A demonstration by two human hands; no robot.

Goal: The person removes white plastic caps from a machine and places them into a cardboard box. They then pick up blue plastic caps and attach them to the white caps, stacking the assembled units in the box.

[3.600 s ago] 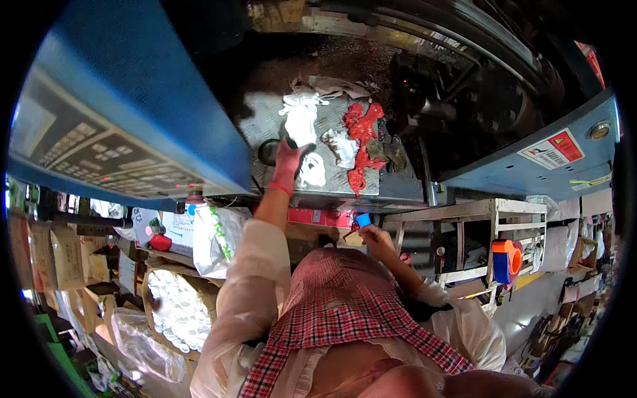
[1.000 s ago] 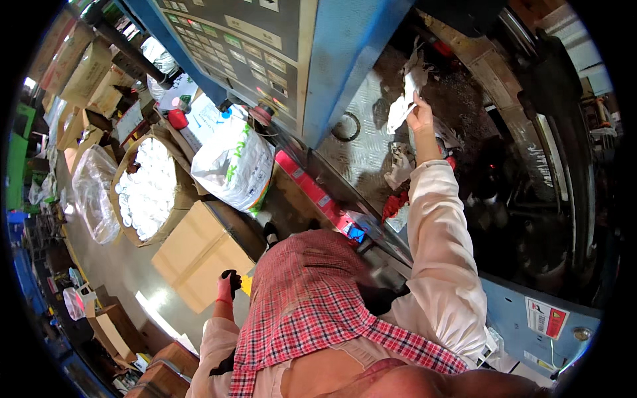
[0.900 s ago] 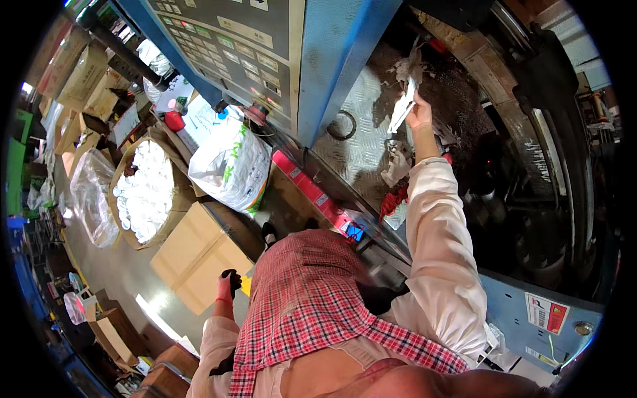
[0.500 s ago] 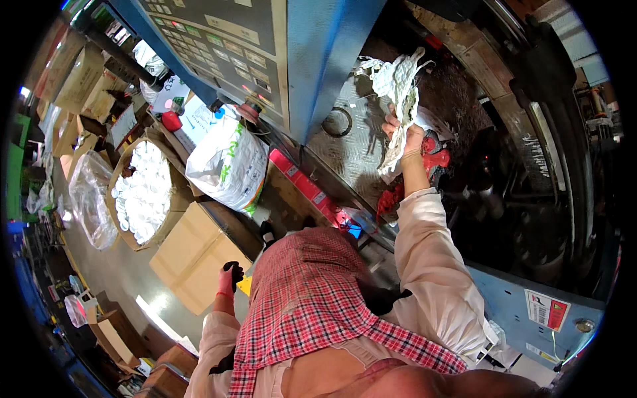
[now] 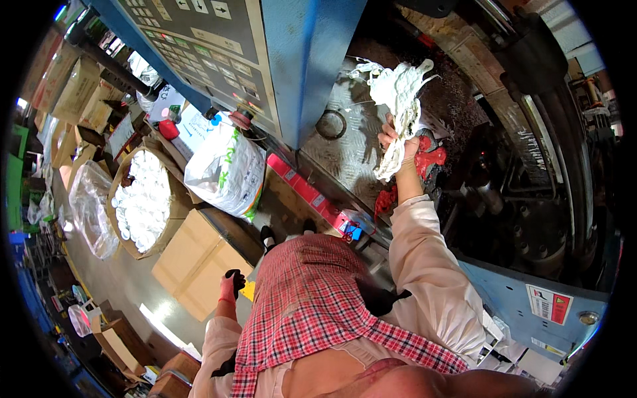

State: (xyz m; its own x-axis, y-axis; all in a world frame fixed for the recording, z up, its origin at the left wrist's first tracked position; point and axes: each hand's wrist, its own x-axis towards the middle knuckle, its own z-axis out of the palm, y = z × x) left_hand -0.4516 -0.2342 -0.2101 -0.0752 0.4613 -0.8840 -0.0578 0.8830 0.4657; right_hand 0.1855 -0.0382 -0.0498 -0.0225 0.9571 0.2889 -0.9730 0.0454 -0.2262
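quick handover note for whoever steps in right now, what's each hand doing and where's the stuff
Right hand: raised inside the open blue machine, gripping a tangled white plastic bunch lifted off the metal plate.
Left hand: gloved, hanging low by the hip, holding nothing that can be seen.
Red pieces lie in the machine just right of the right hand.
Below left: a round container of small white parts, a white sack, a closed cardboard box.
Done: bunch is off the plate.
Left: bunch not yet set down.

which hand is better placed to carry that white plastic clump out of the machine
Right. The right hand is raised inside the machine and already grips the white plastic clump. The left hand, in a red and black glove, hangs low at the person's side, away from the machine.
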